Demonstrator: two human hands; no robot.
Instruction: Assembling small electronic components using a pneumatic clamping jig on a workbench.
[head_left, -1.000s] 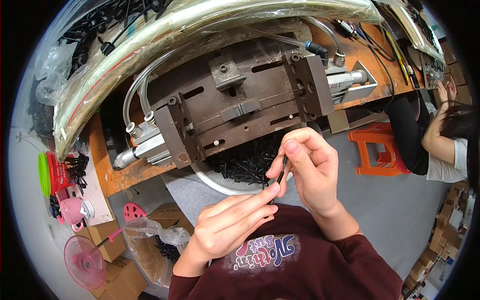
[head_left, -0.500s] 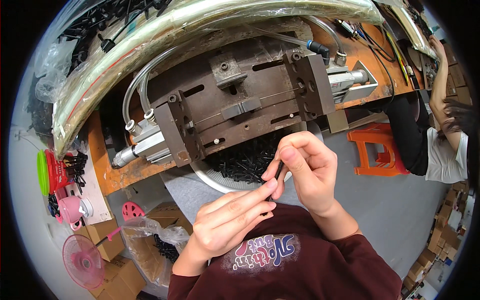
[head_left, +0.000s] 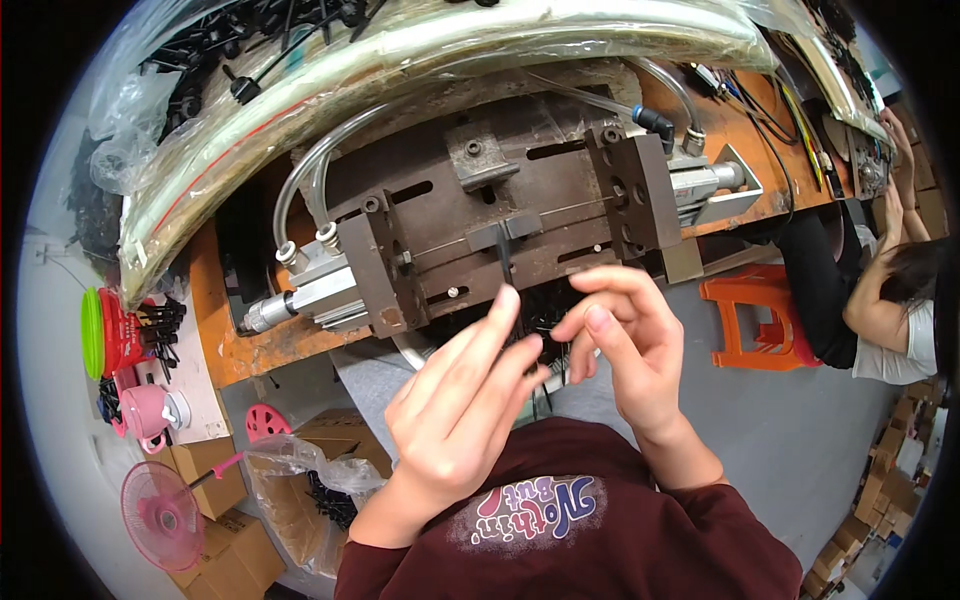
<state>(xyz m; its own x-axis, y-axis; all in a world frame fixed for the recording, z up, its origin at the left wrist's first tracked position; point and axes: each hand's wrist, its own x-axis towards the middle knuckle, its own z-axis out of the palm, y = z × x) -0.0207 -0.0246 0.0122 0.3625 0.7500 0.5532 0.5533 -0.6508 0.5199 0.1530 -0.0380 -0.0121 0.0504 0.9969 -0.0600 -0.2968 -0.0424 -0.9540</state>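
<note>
My left hand (head_left: pixel 462 415) has its fingers stretched toward the machine. A thin black rod (head_left: pixel 505 262) rises from its fingertips, and the rod's upper end overlaps a small grey block (head_left: pixel 523 227) in view; whether they touch I cannot tell. More thin black rods (head_left: pixel 537 392) show under the left fingers. My right hand (head_left: pixel 640 350) hovers just to the right, fingers loosely curled and apart, with nothing visible in them. The brown metal fixture (head_left: pixel 450 205) spans the bench ahead. Below the hands, a light bowl (head_left: pixel 411 351) of black rods is mostly hidden.
Air cylinders (head_left: pixel 325 285) and clear hoses (head_left: pixel 318 165) flank the fixture. A plastic-wrapped roll (head_left: pixel 230 150) lies behind it. At left are a pink fan (head_left: pixel 165 515) and cardboard boxes (head_left: pixel 232 550). Another person (head_left: pixel 905 330) works at far right beside an orange stool (head_left: pixel 735 320).
My hands have come apart. The left has moved forward, raising a black rod toward the grey block. The right has loosened its pinch. The view has shifted slightly.
</note>
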